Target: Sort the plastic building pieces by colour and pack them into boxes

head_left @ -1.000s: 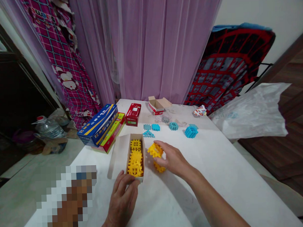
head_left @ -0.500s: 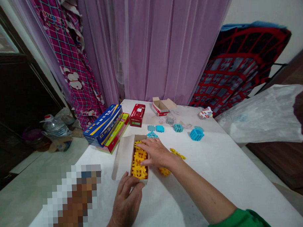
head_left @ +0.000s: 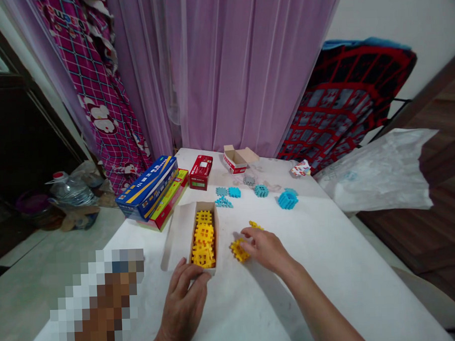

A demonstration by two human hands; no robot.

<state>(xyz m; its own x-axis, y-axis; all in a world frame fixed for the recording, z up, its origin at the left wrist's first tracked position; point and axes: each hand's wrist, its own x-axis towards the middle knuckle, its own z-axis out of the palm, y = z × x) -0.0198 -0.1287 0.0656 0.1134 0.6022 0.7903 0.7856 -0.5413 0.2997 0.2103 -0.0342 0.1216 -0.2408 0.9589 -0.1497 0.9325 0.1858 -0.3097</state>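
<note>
An open cardboard box [head_left: 216, 240] full of yellow interlocking blocks [head_left: 204, 234] stands on the white table, its lid folded out to the left. My left hand [head_left: 185, 296] grips the box's near end, fingers bent over the edge. To the right of the box, a yellow block piece [head_left: 240, 250] lies on the tabletop. My right hand [head_left: 265, 246] reaches over it with thumb and fingers apart, the thumb at the piece's edge. Another yellow piece [head_left: 255, 224] lies just beyond, partly hidden by this hand.
Several blue block pieces [head_left: 234, 192] and a round blue assembly [head_left: 288, 200] sit farther back. Behind them are a red box [head_left: 201, 172] and an open small box [head_left: 234, 163]. Blue [head_left: 148, 188] and yellow-red boxes [head_left: 172, 197] are stacked at left. A plastic bag [head_left: 377, 170] hangs at right.
My right hand has left the yellow blocks in the box and moved right to the loose yellow piece. My left hand stays at the box's near end. The view has shifted slightly.
</note>
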